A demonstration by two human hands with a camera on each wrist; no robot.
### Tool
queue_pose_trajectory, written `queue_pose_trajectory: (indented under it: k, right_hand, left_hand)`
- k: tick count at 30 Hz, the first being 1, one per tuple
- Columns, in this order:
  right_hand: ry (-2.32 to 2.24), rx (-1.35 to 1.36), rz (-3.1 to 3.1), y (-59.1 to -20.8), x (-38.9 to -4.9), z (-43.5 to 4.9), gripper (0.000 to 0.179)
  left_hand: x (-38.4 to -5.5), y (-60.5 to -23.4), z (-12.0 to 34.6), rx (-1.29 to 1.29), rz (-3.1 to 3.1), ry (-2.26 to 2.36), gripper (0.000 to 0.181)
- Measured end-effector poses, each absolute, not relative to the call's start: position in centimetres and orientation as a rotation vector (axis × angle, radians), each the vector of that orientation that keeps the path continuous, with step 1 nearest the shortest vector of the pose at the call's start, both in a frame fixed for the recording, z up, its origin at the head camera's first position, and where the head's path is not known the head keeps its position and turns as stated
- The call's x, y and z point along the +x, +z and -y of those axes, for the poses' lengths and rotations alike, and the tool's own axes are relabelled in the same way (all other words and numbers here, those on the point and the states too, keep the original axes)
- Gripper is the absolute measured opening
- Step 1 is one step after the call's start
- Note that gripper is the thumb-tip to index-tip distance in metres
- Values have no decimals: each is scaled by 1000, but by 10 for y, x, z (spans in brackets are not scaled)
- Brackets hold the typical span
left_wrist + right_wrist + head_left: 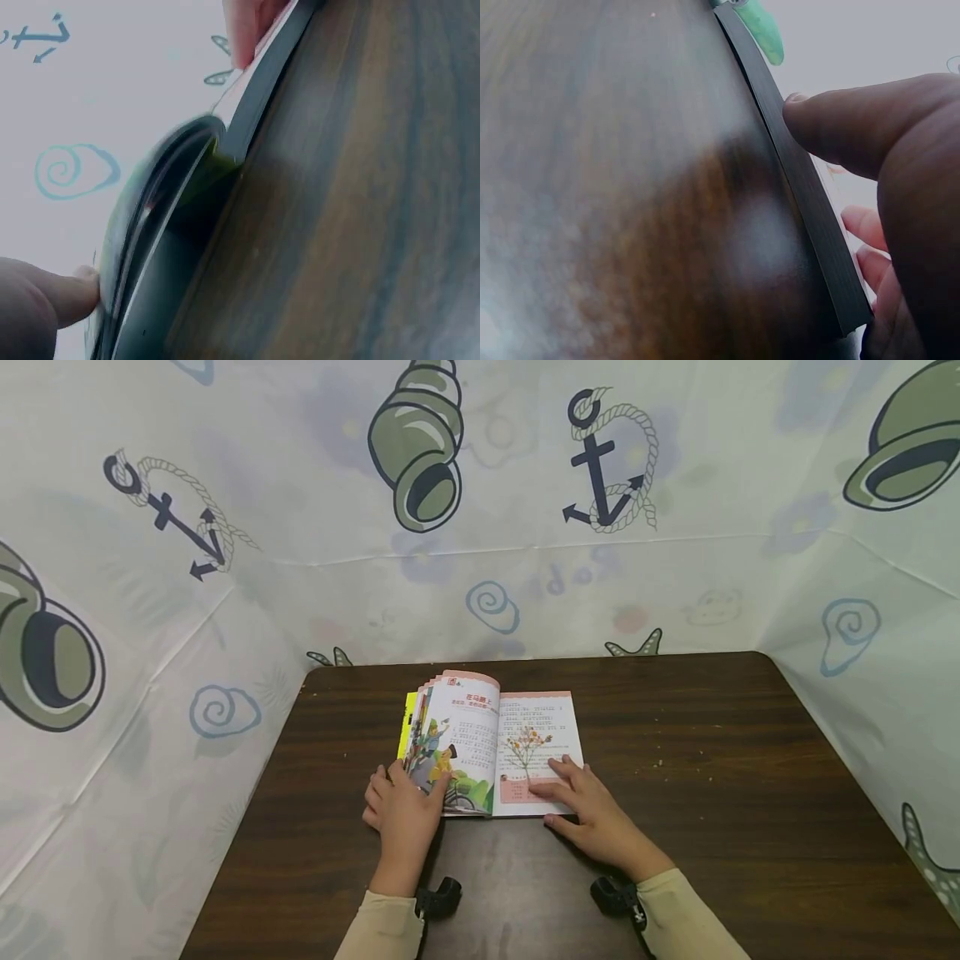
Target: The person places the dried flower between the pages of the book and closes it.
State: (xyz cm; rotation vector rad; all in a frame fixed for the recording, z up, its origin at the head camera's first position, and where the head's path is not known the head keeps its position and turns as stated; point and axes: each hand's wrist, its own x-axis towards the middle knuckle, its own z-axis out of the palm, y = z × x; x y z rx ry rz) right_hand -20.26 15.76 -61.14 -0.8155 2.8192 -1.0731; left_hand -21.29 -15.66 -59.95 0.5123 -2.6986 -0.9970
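Note:
An open illustrated book (468,735) lies on the table, its left-hand pages arched up in the left wrist view. On the right page is a thin sprig (528,747) with small orange and yellow blossoms; I cannot tell if it is printed or real. My left hand (405,810) grips the lower left side of the book, thumb on the page and fingers round the outer edge. My right hand (596,814) rests on the lower right page, fingers spread. Its index fingertip touches the page by the sprig's stem, and the thumb (832,124) lies along the bottom edge.
The dark wood-grain table (712,777) reaches back to a pale cloth wall (525,602) printed with shells and anchors. Small crumbs (660,764) are scattered right of the book. Black wrist mounts (438,900) sit on both forearms.

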Motion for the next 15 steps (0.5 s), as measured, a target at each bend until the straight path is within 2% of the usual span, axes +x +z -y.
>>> queue_pose_trajectory:
  k: [2, 5, 13, 15]
  right_hand:
    - [-1076, -815, -2820, -612, -203, -158, 54]
    - [-1076, -816, -2824, -612, -203, -158, 54]
    - [-1071, -811, -2816, -612, -203, -157, 54]
    - [-1068, -810, -2810, -612, -203, -157, 54]
  left_hand:
    - [-213, -600, 159, 544, 2726, -995, 95]
    - [-214, -600, 161, 545, 2744, -981, 99]
    - [-214, -596, 164, 542, 2654, -1022, 83]
    - [-214, -595, 166, 523, 2592, -1049, 72]
